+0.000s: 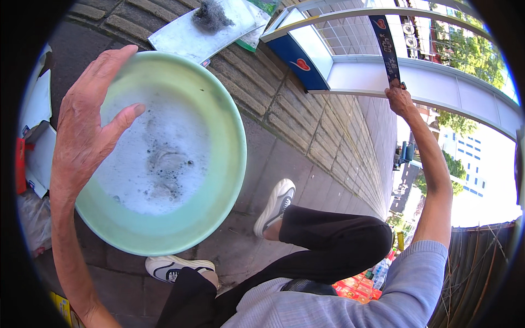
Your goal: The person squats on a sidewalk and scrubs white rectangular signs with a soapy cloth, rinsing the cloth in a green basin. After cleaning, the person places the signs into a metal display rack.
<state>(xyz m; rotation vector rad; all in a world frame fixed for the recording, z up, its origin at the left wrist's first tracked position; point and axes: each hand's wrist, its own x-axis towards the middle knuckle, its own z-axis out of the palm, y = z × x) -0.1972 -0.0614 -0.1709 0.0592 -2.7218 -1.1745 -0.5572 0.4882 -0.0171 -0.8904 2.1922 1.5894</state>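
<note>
A round pale green plastic basin (221, 192) stands on the pavement, with sudsy, greyish foamy water (164, 160) in it. My left hand (92, 110) is over the basin's left side with thumb and fingers apart and nothing in it; whether it touches the rim I cannot tell. At the upper right, my right hand (398, 100) is at the lower end of a dark printed strip (383, 45) on a white metal rack (357, 78); its fingers look curled there, partly hidden. A grey steel-wool-like scrubber (212, 16) lies on a flat white panel (184, 39) beyond the basin.
The rack has wire mesh and a blue end panel (295, 57). Ribbed paving (254, 82) runs past the basin. At the left are opened cartons (39, 151) and a clear plastic bag (35, 217). My shoes (277, 207) are beside the basin; red packages (357, 287) lie behind me.
</note>
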